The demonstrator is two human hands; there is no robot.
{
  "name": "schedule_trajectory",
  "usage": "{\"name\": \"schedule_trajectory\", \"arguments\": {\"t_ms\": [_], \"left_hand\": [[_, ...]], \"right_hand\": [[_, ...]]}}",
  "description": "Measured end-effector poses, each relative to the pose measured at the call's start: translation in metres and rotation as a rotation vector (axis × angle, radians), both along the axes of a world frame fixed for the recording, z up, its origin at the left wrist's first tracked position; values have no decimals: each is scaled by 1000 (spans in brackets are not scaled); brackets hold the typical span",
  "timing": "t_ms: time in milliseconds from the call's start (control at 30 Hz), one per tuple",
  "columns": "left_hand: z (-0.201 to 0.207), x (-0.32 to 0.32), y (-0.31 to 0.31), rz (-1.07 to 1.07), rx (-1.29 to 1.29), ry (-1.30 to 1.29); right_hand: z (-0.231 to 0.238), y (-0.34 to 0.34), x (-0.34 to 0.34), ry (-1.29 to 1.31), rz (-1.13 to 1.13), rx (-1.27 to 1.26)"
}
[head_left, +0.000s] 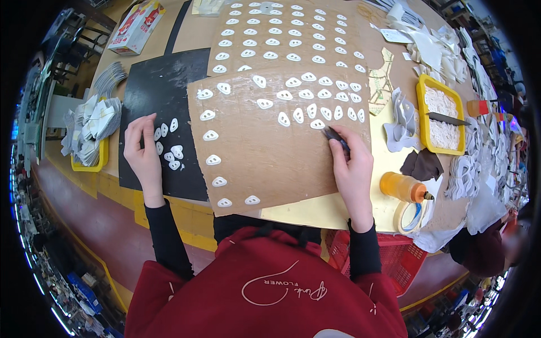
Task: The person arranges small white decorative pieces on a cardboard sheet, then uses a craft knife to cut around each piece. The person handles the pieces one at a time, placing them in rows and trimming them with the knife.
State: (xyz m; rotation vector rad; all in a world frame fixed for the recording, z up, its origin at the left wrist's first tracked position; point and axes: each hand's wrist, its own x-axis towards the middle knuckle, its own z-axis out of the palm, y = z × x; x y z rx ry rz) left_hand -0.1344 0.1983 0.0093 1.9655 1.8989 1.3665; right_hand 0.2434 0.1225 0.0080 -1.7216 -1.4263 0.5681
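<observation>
My right hand (354, 163) is closed around a dark slim tool (337, 139), whose exact kind is partly hidden by the fingers. Its tip is beside a small white piece with two holes (317, 124) on the brown board (270, 163). Several more such pieces lie on this board, in a column down its left side and in looser rows on its right. My left hand (142, 155) hovers at the black board (163, 79) with fingers apart, apparently holding nothing. Next to it is a cluster of loose white pieces (176, 151) on the black surface.
Behind lies another brown board (259, 50) with rows of white pieces. A yellow tray (420, 107) with white paste and a flat blade (448, 118), an orange bottle (403, 187) and a tape roll (407, 217) stand right. Stacked cut parts (93, 121) and a carton (137, 27) are left.
</observation>
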Motion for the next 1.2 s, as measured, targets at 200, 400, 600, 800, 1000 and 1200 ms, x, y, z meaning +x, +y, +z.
{"name": "schedule_trajectory", "arguments": {"t_ms": [200,400,600,800,1000,1200], "left_hand": [[17,42,-9,-236,-388,-224],[16,63,4,-141,-469,-401],[17,57,-19,-267,-549,-527],[13,75,-42,-99,-516,-236],[34,111,-65,-303,-269,73],[27,163,-83,-753,-378,287]], "right_hand": [[2,0,0,-38,-20,-24],[8,-1,-5,-128,-19,-60],[19,-24,-3,-141,-32,-155],[17,-42,-4,-293,-52,-115],[9,-42,-10,-135,-112,-100],[13,-43,-10,-194,-101,-145]]}}
